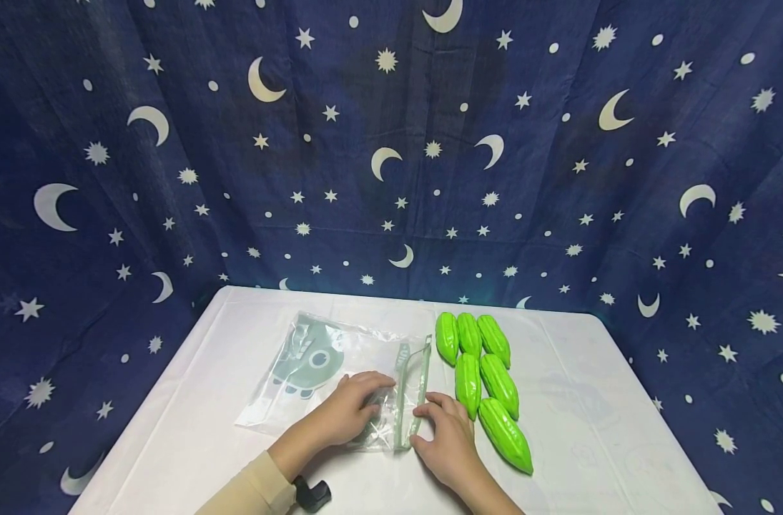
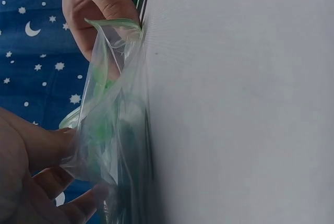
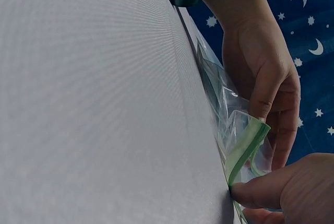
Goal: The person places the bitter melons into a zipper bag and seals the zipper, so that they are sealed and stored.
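A clear zip bag [image 1: 359, 343] with a grey-green cartoon creature printed on it lies flat, its green-edged mouth [image 1: 423, 386] facing right and partly raised. My left hand [image 1: 352, 408] pinches the bag's upper layer just behind the mouth; in the left wrist view its fingertips [image 2: 86, 200] press into the plastic. My right hand [image 1: 449, 440] holds the lower part of the green edge between thumb [image 3: 261, 190] and fingers. Through the mouth, the layers stand apart in the right wrist view. Just right of the bag lie several glossy green, ridged, elongated pieces [image 1: 468, 386].
A white cloth covers the table [image 1: 610, 443]. Behind it hangs a dark blue curtain [image 1: 340, 179] with moons and stars. The green pieces lie close together in uneven rows, the nearest one [image 1: 507, 438] beside my right hand. A black wrist mount [image 1: 312, 495] sits at my left sleeve.
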A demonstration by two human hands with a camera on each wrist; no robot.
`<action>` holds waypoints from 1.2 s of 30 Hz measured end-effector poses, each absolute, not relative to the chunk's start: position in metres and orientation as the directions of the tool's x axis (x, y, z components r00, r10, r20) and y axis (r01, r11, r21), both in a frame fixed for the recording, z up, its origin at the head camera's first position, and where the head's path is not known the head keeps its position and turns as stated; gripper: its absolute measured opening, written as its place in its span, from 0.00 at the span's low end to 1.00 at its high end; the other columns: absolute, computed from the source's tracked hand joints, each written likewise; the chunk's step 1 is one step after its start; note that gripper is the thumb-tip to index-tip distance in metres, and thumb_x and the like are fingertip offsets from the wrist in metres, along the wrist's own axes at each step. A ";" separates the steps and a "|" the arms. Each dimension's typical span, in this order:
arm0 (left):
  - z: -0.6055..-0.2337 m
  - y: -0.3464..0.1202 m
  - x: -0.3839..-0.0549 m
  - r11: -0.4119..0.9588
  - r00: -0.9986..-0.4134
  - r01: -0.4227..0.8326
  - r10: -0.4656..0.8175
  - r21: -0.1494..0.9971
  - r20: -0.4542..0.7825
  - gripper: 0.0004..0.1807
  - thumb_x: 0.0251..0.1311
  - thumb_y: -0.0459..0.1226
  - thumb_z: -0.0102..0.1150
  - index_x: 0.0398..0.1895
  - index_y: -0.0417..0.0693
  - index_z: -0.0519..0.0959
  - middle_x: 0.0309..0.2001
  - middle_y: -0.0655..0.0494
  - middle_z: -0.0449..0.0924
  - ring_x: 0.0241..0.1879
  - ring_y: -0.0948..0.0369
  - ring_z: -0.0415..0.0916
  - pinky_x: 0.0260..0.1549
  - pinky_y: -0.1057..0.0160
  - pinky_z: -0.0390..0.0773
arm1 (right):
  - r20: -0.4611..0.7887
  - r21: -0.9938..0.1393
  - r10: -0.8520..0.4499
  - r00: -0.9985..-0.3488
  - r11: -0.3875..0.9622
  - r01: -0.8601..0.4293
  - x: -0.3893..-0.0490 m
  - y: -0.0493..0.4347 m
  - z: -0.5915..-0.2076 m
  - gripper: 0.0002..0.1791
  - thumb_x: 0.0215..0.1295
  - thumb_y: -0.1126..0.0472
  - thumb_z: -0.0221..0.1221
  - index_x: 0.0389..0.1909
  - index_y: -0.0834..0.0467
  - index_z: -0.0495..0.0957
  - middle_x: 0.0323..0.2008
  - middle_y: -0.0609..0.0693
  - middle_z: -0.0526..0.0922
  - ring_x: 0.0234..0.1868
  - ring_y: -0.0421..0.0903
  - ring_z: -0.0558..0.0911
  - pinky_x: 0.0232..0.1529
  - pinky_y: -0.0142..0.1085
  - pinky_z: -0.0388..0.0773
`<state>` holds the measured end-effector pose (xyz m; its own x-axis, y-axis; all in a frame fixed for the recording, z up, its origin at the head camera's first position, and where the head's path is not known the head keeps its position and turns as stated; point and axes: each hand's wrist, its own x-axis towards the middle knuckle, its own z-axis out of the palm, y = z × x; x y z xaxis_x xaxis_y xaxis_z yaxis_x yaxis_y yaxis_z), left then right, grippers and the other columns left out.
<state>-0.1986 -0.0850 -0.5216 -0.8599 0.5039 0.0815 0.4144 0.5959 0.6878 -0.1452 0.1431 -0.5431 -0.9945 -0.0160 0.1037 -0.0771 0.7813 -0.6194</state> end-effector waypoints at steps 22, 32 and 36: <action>-0.517 -0.078 -0.203 0.669 -0.798 0.549 0.598 0.501 0.077 0.42 0.70 0.25 0.54 0.80 0.76 0.68 0.83 0.51 0.62 0.81 0.45 0.64 0.78 0.27 0.58 | 0.090 -0.619 -0.015 -0.996 0.782 -0.068 -0.146 0.143 -0.543 0.19 0.52 0.59 0.78 0.47 0.49 0.88 0.70 0.54 0.79 0.74 0.60 0.68 0.73 0.68 0.61; -0.510 -0.074 -0.203 0.672 -0.790 0.551 0.611 0.495 0.049 0.43 0.69 0.24 0.51 0.80 0.76 0.69 0.83 0.49 0.63 0.81 0.44 0.64 0.72 0.19 0.58 | 0.122 -0.610 -0.030 -0.992 0.786 -0.099 -0.144 0.144 -0.544 0.19 0.51 0.60 0.79 0.46 0.49 0.88 0.68 0.53 0.80 0.73 0.61 0.70 0.71 0.68 0.63; -0.510 -0.073 -0.205 0.677 -0.784 0.550 0.620 0.489 0.023 0.43 0.69 0.24 0.50 0.80 0.77 0.68 0.83 0.49 0.63 0.80 0.44 0.65 0.71 0.19 0.60 | 0.124 -0.608 -0.030 -0.992 0.788 -0.100 -0.144 0.144 -0.544 0.19 0.51 0.60 0.79 0.46 0.49 0.88 0.68 0.53 0.80 0.73 0.61 0.70 0.71 0.68 0.63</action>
